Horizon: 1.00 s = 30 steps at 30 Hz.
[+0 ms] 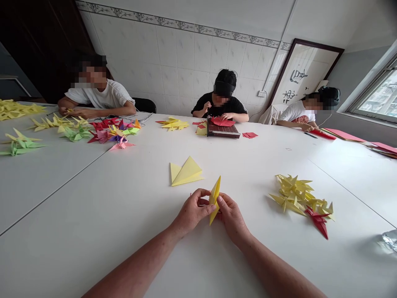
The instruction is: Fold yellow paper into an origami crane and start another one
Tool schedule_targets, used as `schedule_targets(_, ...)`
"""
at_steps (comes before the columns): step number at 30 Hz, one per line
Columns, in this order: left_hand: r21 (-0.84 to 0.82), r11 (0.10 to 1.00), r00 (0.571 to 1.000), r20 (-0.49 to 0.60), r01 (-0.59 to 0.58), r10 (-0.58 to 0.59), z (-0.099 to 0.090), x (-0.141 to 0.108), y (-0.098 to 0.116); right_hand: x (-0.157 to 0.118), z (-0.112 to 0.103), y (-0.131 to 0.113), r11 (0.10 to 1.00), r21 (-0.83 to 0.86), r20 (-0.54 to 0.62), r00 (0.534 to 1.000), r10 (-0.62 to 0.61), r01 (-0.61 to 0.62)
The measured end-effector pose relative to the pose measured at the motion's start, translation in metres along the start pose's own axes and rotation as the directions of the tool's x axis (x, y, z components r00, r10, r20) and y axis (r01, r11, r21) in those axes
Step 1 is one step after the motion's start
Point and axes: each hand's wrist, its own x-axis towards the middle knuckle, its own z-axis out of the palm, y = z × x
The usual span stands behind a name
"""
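Between my two hands a folded yellow paper stands on edge, pointed at top and bottom. My left hand pinches its left side, thumb in front; some fingertips are hidden behind it. From the right, my right hand grips the same paper with the thumb on its near face. Just beyond my left hand, pale yellow folded paper sheets lie on the white table. To the right sits a pile of yellow folded paper cranes with a red paper crane at its near edge.
Across the table, three people sit; the middle one works at a paper cutter with red paper. Multicoloured paper cranes cover the far left. Red sheets lie at the far right. A clear transparent object stands at the right edge.
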Motion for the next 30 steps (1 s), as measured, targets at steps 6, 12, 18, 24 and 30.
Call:
schedule_targets(6,-0.012,1.0,1.0,0.01,0.007,-0.007,0.0,-0.002,-0.001,-0.001,0.0,-0.001,1.0,-0.016,-0.004,1.0,0.0,0.0)
schedule_targets(12,0.092,0.994,0.992,-0.102,-0.061,0.07,0.005,0.0,-0.002,0.002,-0.002,-0.005,0.98,-0.196,-0.171,0.985,0.009,-0.043)
schedule_targets(18,0.248,0.961,0.984,-0.098,-0.119,0.147,0.02,-0.001,-0.006,0.004,-0.007,0.003,0.86,-0.51,-0.31,0.938,-0.153,-0.028)
schedule_targets(24,0.479,0.869,0.954,-0.183,-0.123,0.236,0.026,0.003,-0.008,0.001,-0.003,0.007,0.584,-0.81,-0.239,0.941,-0.239,-0.057)
schedule_targets(30,0.53,0.839,0.952,-0.174,-0.123,0.25,0.017,0.009,-0.008,0.002,-0.003,0.004,0.275,-0.952,-0.198,0.956,-0.218,-0.135)
